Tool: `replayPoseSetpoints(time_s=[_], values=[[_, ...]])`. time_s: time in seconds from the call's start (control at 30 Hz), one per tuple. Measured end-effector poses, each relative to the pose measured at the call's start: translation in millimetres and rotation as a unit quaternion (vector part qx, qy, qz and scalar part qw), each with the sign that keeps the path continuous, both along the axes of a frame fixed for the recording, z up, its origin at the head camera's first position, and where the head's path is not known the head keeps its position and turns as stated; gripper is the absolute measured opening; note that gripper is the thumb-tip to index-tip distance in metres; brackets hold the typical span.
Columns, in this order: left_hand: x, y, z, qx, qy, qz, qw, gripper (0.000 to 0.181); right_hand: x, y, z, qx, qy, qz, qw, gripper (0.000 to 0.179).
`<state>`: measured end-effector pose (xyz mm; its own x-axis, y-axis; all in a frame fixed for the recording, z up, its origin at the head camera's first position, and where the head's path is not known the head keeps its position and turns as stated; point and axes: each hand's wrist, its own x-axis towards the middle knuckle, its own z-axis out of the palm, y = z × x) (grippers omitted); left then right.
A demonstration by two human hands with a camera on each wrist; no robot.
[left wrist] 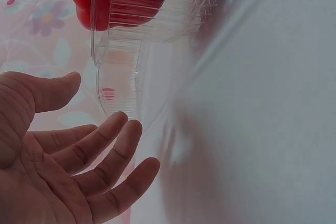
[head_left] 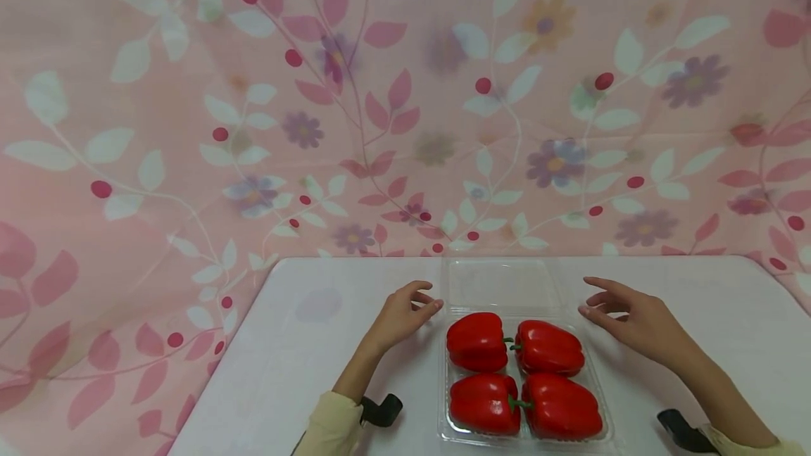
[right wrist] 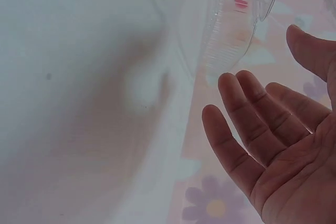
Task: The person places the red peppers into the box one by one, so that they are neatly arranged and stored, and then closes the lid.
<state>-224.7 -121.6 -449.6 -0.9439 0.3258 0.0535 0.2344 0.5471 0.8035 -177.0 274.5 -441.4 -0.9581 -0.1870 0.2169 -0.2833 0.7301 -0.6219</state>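
Observation:
A clear plastic clamshell box (head_left: 446,426) lies on the table with its lid (head_left: 500,286) folded back, away from me. Several red bell peppers sit in its base: one far left (head_left: 476,342), one far right (head_left: 550,347), one near left (head_left: 484,404) and one near right (head_left: 562,407). To the left of the lid hinge my left hand (head_left: 404,317) hovers, fingers relaxed, holding nothing. Mirroring it on the right, my right hand (head_left: 633,319) is also free of anything, fingers loosely bent. Both wrist views show fingertips apart from the plastic.
The white table (head_left: 285,371) has rounded far corners. Behind it hangs a pink floral cloth (head_left: 405,160), which also shows at the left side. Dark wrist mounts stick out by the left (head_left: 383,411) and right (head_left: 683,431) sleeves.

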Motion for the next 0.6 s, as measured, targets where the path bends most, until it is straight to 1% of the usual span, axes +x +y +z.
replayPoseSetpoints(time_s=[0.1,0.23,0.37,0.47,0.6], values=[[-2.9,1.7,-2.5,0.017,-0.018,-0.001,0.9997,0.051,-6.7,1,0.4,0.004,-0.008,0.002,1.0,0.058],[-5.2,2.0,-4.1,0.057,-0.044,-0.006,0.9974,0.052,-13.5,1,1.3,0.008,-0.022,0.004,0.9997,0.058],[-7.3,2.5,-5.8,0.086,-0.06,-0.009,0.9945,0.051,-18.5,-1,0.4,-0.004,-0.039,0.004,0.9992,0.056],[-8.8,3.0,-7.0,0.101,-0.073,-0.012,0.9921,0.049,-22.2,-4,-1.2,-0.021,-0.059,0.002,0.998,0.055],[-10.2,3.4,-8.0,0.114,-0.091,-0.016,0.9892,0.05,-25.5,-6,-1.6,-0.061,-0.106,0.005,0.9925,0.056]])
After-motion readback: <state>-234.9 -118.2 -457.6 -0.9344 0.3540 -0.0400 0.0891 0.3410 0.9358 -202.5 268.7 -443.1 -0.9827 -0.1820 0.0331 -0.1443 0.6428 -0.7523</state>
